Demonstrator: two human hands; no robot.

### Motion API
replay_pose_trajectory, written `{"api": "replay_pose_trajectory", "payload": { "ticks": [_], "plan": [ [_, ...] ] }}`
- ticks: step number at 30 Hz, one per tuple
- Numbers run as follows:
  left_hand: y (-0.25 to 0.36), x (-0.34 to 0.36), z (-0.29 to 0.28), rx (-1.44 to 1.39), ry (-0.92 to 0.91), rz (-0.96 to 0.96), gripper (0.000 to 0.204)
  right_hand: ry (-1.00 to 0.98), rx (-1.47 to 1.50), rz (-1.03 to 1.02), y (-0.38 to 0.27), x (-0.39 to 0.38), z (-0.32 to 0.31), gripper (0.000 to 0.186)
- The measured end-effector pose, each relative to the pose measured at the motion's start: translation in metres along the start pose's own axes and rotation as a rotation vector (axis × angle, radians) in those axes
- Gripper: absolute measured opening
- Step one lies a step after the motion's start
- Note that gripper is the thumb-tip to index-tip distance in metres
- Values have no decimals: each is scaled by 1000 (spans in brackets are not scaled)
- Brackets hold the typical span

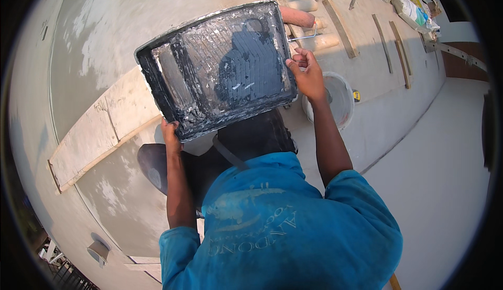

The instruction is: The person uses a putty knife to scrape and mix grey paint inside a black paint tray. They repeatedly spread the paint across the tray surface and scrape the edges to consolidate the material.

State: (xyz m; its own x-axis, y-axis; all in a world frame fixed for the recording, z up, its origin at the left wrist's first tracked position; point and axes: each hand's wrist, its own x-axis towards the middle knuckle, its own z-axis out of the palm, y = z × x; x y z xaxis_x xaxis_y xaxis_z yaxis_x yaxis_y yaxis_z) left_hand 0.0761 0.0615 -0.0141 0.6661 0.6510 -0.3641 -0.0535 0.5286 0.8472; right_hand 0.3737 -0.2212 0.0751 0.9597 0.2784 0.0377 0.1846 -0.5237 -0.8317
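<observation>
A paint-caked black roller tray is raised in front of me, with a ribbed slope and a shadow across it. At its lower left corner, my left hand is closed around the rim. My right hand pinches the right rim, thumb at the edge and the other fingers bent. Just beyond that hand is a paint roller with a reddish-brown sleeve and a bent wire frame; the tray hides its handle. A pale round bucket stands beside my right forearm.
A yellow-and-black tape measure sits by the bucket. Wooden planks and thin strips lie to the far right, near bags and a ladder. A long pale board runs at the left. A small grey cup-shaped object is lower left.
</observation>
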Motion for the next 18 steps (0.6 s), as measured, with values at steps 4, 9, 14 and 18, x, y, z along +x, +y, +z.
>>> {"api": "replay_pose_trajectory", "payload": {
  "ticks": [4,9,14,18],
  "plan": [
    [-14,0,-7,-39,11,25,54,-211,81,150,-4,-6,4,43],
    [-19,-8,24,-157,-52,175,58,-32,-17,88,-41,-5,-6,56],
    [-12,-14,76,-332,-103,223,63,105,387,104,-67,-1,-5,75],
    [-7,-28,119,-288,-226,239,67,-120,646,113,-103,-31,55,68]
  ]
}}
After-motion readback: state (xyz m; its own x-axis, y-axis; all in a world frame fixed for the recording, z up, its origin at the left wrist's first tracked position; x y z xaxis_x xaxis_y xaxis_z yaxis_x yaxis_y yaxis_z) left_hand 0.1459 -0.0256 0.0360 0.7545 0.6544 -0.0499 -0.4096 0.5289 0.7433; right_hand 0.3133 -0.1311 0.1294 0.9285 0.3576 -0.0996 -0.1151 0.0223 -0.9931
